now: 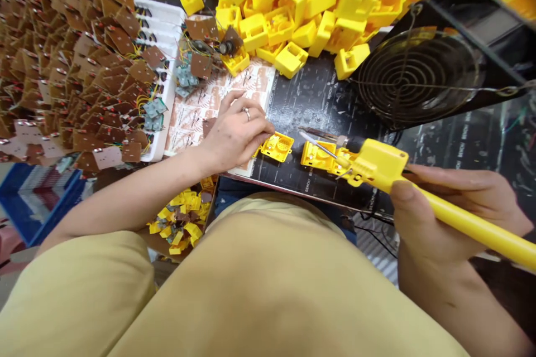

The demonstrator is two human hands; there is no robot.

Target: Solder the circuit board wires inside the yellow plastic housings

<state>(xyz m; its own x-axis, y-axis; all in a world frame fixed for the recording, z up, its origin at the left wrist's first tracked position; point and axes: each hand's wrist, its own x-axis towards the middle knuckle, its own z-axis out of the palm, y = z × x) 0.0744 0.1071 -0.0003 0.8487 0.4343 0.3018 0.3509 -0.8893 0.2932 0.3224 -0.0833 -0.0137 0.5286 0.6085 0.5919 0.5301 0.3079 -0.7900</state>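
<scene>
My right hand (452,212) is wrapped round the handle of a yellow soldering iron (383,160) with a solder-feed tube at its front. The iron's metal tip points left, above an open yellow plastic case (317,156) lying on the bench. My left hand (238,136), with a ring on one finger, pinches the left edge of another open yellow case (277,146). That case lies inner side up and shows a round grille of holes. The left fingertips partly hide its left end.
A white tray (161,148) piled with brown circuit boards (84,61) stands left. Many yellow cases (293,5) heap at the back. A black fan (402,81) stands back right. Wired parts (201,61) lie behind my left hand; a box of yellow parts (184,217) sits below the bench edge.
</scene>
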